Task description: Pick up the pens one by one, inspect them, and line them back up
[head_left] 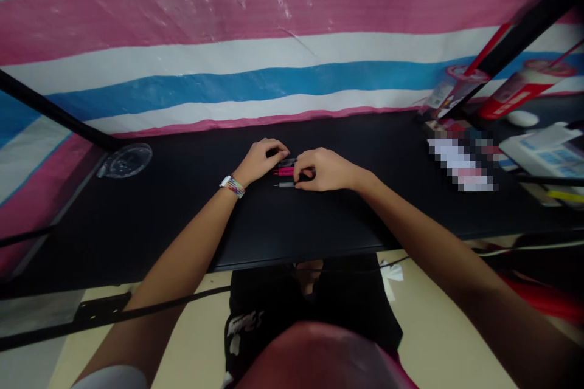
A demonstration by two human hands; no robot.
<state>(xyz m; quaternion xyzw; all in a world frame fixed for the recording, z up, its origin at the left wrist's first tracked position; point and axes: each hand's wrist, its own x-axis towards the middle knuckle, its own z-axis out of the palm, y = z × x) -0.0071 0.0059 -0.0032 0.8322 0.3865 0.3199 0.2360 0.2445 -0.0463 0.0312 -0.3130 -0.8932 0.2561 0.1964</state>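
Several pens lie side by side on the black tabletop, between my two hands. A pink pen is in the middle, and a grey pen lies nearer the table's front edge. A dark pen shows just beyond the pink one. My left hand, with a patterned band at the wrist, has its curled fingertips at the far left end of the pens. My right hand is curled over their right ends, thumb and finger closed at the grey pen.
A clear round plastic lid lies at the back left. Two cups with red straws, one mostly clear and one red, stand at the back right, near a white mouse and papers. Black frame bars flank the table.
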